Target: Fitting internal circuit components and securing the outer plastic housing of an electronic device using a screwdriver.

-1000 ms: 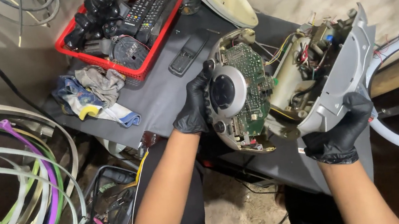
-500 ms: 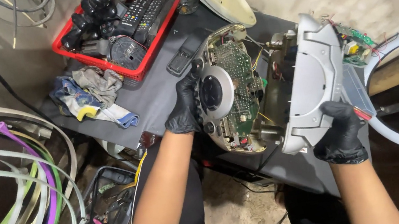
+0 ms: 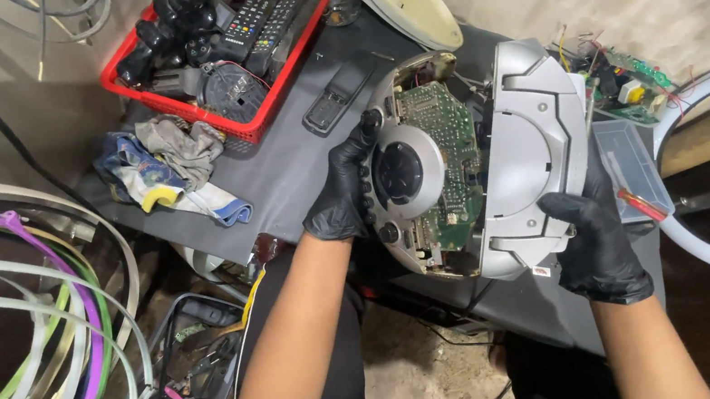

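— Where's the thing sit between the hands?

— Left black-gloved hand [image 3: 343, 194] is clamped on the near edge of the opened silver plastic disc-player body with its bare green circuit board [image 3: 439, 175], fingers curled over the rim beside the round grey hub [image 3: 406, 172].

— And the other half?

— The curved silver plastic shell [image 3: 531, 149] stands just right of the board, touching it, its long axis running away from the person. The right black-gloved hand [image 3: 596, 236] grips its lower end.

— Which hand's closer to the seam?

— The left, I'd say; the right sits lower, beside the clear plastic box [image 3: 634, 167].
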